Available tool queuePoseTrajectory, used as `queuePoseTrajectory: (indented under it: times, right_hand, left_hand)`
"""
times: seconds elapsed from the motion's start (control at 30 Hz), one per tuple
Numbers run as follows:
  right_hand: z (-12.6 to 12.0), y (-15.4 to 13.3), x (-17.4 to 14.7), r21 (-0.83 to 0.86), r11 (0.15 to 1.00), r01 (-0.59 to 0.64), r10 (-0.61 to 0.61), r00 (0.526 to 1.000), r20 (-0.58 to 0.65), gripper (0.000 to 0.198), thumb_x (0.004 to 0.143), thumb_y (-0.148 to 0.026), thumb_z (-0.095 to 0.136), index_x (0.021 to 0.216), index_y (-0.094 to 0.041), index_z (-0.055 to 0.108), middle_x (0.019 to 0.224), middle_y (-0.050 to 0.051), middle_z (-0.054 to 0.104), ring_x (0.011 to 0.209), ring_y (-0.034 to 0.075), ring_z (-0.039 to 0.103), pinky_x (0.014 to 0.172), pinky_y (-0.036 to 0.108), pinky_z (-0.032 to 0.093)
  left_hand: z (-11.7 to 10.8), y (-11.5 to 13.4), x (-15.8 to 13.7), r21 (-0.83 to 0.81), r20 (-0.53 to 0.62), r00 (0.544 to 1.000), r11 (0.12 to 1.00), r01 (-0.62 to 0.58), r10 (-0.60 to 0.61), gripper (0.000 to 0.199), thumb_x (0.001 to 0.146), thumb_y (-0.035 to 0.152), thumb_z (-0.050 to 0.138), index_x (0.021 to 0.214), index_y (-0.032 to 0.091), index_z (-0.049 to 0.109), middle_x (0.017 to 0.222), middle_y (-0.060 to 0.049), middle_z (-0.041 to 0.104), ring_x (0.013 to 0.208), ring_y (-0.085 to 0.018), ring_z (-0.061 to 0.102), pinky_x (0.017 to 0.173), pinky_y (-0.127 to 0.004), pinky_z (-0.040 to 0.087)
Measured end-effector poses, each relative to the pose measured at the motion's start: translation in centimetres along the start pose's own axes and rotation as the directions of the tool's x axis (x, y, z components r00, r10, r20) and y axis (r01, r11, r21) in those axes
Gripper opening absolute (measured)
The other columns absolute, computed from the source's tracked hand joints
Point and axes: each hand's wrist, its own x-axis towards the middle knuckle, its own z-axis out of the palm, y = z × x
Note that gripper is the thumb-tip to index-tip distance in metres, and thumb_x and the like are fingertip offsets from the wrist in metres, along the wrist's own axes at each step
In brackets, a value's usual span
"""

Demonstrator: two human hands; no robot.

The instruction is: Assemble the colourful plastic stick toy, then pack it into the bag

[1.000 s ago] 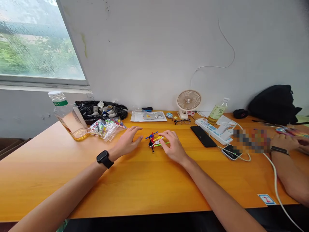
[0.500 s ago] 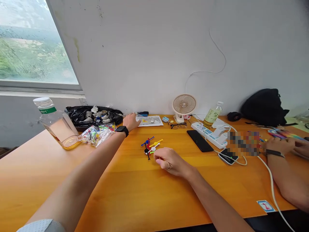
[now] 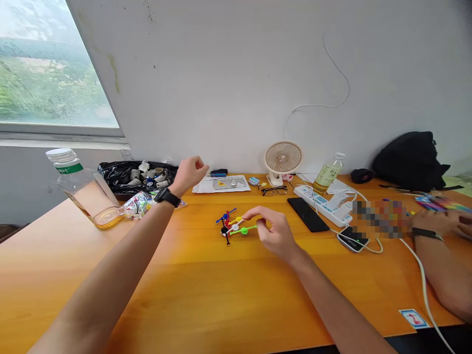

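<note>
Several small plastic arrow pieces lie in a loose cluster on the table: a blue arrow (image 3: 225,216), a black arrow (image 3: 224,230), a white arrow (image 3: 235,227), a green arrow (image 3: 244,231), a yellow arrow (image 3: 236,221), and a red one partly covered. My right hand (image 3: 276,233) is just right of the cluster, index finger reaching toward the yellow arrow, thumb and index apart. My left hand (image 3: 191,173) is raised before the wall with fingers curled; a faint clear sliver shows at its fingertips. Under my left wrist lies a clear bag of coloured pieces (image 3: 138,204).
A large tilted bottle (image 3: 88,189) and a black bag of tubes (image 3: 110,179) are at left. Behind are papers (image 3: 201,187), a fan (image 3: 283,157) and glasses (image 3: 275,191). Right are a phone (image 3: 308,215), a power strip (image 3: 320,204), cables and another person's arm (image 3: 438,260).
My left hand has risen and moved left, off the papers. My right hand has shifted right and its fingers have opened; the green arrow, mostly hidden before, now shows.
</note>
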Motion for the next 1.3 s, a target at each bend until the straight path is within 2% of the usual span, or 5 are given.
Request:
queuePoseTrajectory:
  times: [0.13,0.33,0.5,0.67,1.3]
  right_hand:
    - [-1.0,-1.2,1.9,0.131,0.991,-0.003,0.031,0.976,-0.215,0.025,0.077,-0.006,0.045,0.072,-0.022,0.064,0.054,-0.004,0.054,0.047,0.012,0.048,0.049,0.026,0.038]
    - [-1.7,-2.4,7.9,0.193,0.974,0.123,-0.043,0.928,-0.371,0.018,0.065,-0.010,0.046,0.056,-0.022,0.056,0.052,-0.002,0.047,0.048,0.012,0.038,0.048,0.025,0.028]
    - [-2.7,-3.6,12.4,0.310,0.950,-0.041,0.001,0.992,0.129,0.020,0.088,-0.020,0.050,0.086,-0.020,0.071,0.074,0.000,0.062,0.066,0.013,0.054,0.061,0.025,0.044]
    - [-2.2,-3.8,12.9,0.152,0.976,-0.153,0.046,0.837,0.546,0.033,0.085,-0.048,0.078,0.098,-0.018,0.076,0.085,0.004,0.071,0.077,0.016,0.059,0.067,0.027,0.046]
    - [-3.3,-2.7,11.9,0.164,0.953,-0.254,0.125,0.823,0.554,0.034,0.085,-0.049,0.081,0.081,-0.017,0.072,0.071,0.001,0.067,0.067,0.014,0.058,0.061,0.027,0.042]
  left_hand:
    - [-5.2,2.5,-2.1,-0.370,0.303,0.945,0.929,0.000,0.120,0.018,0.080,0.030,0.059,0.067,0.018,0.060,0.078,-0.007,0.075,0.074,-0.019,0.068,0.068,-0.030,0.051]
    - [-10.0,4.9,-5.2,-0.290,0.620,0.764,0.957,0.013,0.177,0.023,0.086,0.037,0.059,0.077,0.021,0.072,0.089,-0.008,0.077,0.081,-0.021,0.071,0.070,-0.031,0.056]
    - [-10.8,5.0,-6.0,-0.298,0.740,0.645,0.953,0.059,0.191,0.022,0.087,0.039,0.056,0.081,0.022,0.068,0.093,-0.005,0.077,0.081,-0.020,0.071,0.072,-0.030,0.054]
    - [-11.4,5.1,-6.2,-0.283,0.789,0.575,0.959,0.031,0.215,0.027,0.095,0.041,0.050,0.083,0.020,0.064,0.095,-0.004,0.075,0.088,-0.019,0.070,0.075,-0.028,0.050]
    - [-11.4,4.1,-5.8,-0.296,0.564,0.714,0.909,-0.294,0.415,0.040,0.088,0.055,0.075,0.107,0.020,0.083,0.073,-0.001,0.069,0.064,-0.012,0.055,0.055,-0.023,0.037]
